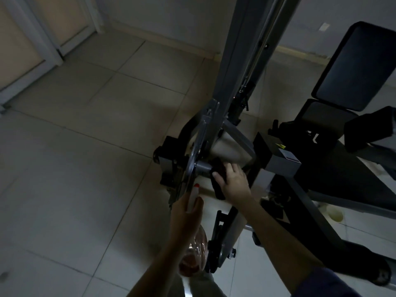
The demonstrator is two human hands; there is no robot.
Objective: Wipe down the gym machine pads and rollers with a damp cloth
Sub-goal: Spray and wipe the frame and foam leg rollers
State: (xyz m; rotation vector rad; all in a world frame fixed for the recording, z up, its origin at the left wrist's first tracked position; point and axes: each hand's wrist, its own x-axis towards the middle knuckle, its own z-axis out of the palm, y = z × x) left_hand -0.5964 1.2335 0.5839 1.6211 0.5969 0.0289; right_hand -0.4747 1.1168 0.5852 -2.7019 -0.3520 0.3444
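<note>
Head camera, looking steeply down in a dim room. A gym machine (233, 71) fills the middle and right of the view, its grey upright post rising from a base on the pale tiled floor (85, 146).

Low on the post a short grey bar (203, 167) sticks out sideways. The right hand (234, 183) reaches in from the lower right and holds a dark cloth (219, 167) against the end of this bar. Its grip is wrapped over the cloth, fingers on top and thumb on the near side. A loose end of the cloth hangs below the hand. A dark blue sleeve (334, 284) covers the upper part of that arm.

The left hand (186, 215) comes up from the bottom centre, just left of the right hand and a little lower. Its grip is wrapped round the neck of a spray bottle (194, 258). The bottle has a white head with a red tip pointing up towards the bar, and a clear body holding reddish liquid that hangs beneath the wrist.

To the right, well apart from both hands, a large black back pad (355, 67) stands tilted. A smaller black seat pad (317, 121) lies below it, and another dark padded block (368, 133) sits at the right edge.

At the top left, a pale door (25, 39) stands in a white frame.
</note>
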